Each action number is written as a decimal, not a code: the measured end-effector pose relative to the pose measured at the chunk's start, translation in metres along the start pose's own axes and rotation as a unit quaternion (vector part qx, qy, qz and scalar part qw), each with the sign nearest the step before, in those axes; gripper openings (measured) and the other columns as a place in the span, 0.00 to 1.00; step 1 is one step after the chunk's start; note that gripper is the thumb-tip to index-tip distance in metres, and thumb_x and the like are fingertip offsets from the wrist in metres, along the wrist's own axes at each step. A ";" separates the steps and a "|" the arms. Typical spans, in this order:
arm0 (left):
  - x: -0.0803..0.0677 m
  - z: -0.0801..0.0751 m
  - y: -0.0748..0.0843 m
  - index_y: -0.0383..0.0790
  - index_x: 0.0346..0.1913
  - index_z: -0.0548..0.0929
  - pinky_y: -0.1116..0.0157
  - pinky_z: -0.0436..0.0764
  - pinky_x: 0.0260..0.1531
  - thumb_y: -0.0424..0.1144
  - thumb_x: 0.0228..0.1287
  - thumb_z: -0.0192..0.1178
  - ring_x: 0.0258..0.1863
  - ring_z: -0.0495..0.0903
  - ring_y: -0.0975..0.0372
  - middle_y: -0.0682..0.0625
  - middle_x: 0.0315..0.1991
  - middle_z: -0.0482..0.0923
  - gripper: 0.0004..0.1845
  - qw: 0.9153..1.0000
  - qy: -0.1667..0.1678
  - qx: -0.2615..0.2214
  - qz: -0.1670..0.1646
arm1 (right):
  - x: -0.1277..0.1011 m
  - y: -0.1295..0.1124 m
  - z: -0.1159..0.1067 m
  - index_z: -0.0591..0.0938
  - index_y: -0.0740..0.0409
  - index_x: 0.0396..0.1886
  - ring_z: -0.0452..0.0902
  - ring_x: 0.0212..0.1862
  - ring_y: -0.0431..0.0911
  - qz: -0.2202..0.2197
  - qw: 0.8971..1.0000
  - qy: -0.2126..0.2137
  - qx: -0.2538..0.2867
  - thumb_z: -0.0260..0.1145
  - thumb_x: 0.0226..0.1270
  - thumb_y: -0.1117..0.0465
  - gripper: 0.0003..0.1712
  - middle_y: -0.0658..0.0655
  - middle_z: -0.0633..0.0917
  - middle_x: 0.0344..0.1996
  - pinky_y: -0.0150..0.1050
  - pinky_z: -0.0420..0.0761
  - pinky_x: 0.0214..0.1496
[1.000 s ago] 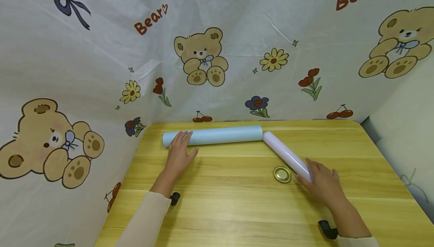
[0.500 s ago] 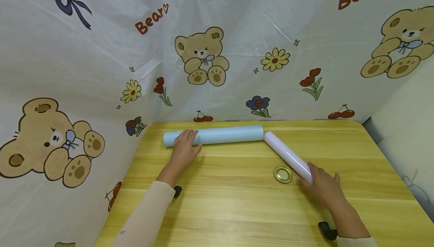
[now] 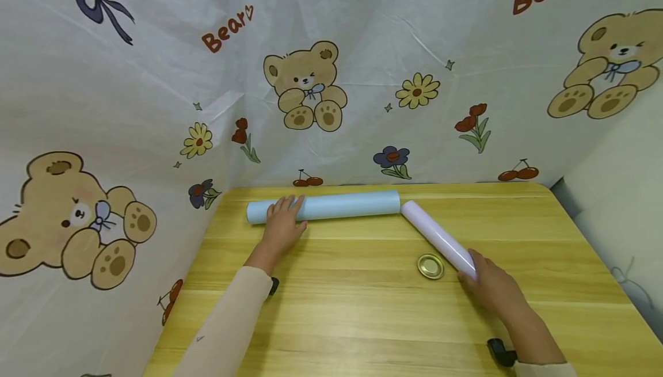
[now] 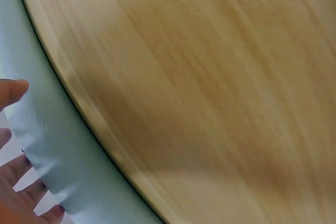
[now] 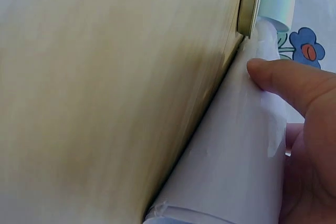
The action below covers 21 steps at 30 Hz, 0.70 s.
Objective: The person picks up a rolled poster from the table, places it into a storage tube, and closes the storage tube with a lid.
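Left hand (image 3: 282, 224) rests w/ fingers draped over the blue roll (image 3: 336, 205) near its left end, by the table's (image 3: 362, 319) back edge. Right hand (image 3: 492, 288) cups the near end of the white roll (image 3: 437, 237), thumb curled on it in the right wrist view; that roll lies diagonal, far end touching the blue one. Gold lid (image 3: 431, 266) sits just left of it. Looks like the grasp stage: both rolls held, neither lifted. Next move prob. needs a firmer wrap on each so they don't roll off.
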<state>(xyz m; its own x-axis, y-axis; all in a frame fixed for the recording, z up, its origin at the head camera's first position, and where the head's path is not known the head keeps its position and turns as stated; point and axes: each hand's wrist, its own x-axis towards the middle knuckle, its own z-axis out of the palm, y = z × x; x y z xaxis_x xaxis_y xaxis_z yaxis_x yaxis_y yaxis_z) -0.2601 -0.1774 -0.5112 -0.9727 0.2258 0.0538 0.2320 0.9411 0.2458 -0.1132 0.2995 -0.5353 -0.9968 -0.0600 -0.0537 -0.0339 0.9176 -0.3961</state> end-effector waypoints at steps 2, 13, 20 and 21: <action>0.002 0.001 -0.001 0.51 0.80 0.57 0.38 0.52 0.76 0.49 0.71 0.62 0.79 0.53 0.42 0.42 0.79 0.57 0.40 1.000 -0.004 0.012 0.001 | 0.000 0.000 0.000 0.63 0.77 0.69 0.81 0.48 0.71 -0.001 1.000 0.000 0.000 0.65 0.70 0.54 0.40 0.80 0.79 0.50 0.66 0.79 0.46; 0.011 0.007 -0.001 0.51 0.80 0.57 0.37 0.48 0.77 0.46 0.66 0.67 0.79 0.51 0.41 0.41 0.79 0.56 0.44 0.998 -0.019 0.058 -0.010 | 0.001 -0.002 -0.003 0.64 0.76 0.70 0.81 0.47 0.69 0.004 1.000 -0.007 -0.002 0.65 0.70 0.53 0.40 0.79 0.80 0.50 0.65 0.79 0.45; 0.016 0.006 0.005 0.50 0.80 0.59 0.34 0.50 0.76 0.42 0.62 0.71 0.78 0.55 0.39 0.40 0.77 0.59 0.46 0.998 -0.023 0.064 -0.016 | 0.000 -0.002 -0.002 0.64 0.76 0.70 0.82 0.47 0.69 0.005 1.000 -0.004 -0.001 0.65 0.70 0.53 0.40 0.79 0.80 0.50 0.65 0.79 0.45; 0.015 0.006 0.005 0.50 0.79 0.60 0.34 0.50 0.75 0.42 0.61 0.72 0.77 0.56 0.39 0.40 0.76 0.61 0.46 0.998 -0.025 0.063 -0.017 | -0.001 -0.002 -0.002 0.64 0.76 0.70 0.81 0.47 0.69 0.006 1.000 -0.004 -0.001 0.65 0.70 0.53 0.40 0.79 0.80 0.50 0.65 0.79 0.45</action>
<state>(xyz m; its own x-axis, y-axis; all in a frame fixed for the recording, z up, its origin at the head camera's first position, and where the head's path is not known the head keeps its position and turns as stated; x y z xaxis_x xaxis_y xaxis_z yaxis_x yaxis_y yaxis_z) -0.2740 -0.1679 -0.5154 -0.9793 0.2023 -0.0026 0.2004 0.9719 0.1232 -0.1127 0.2984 -0.5326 -0.9965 -0.0524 -0.0649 -0.0226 0.9187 -0.3943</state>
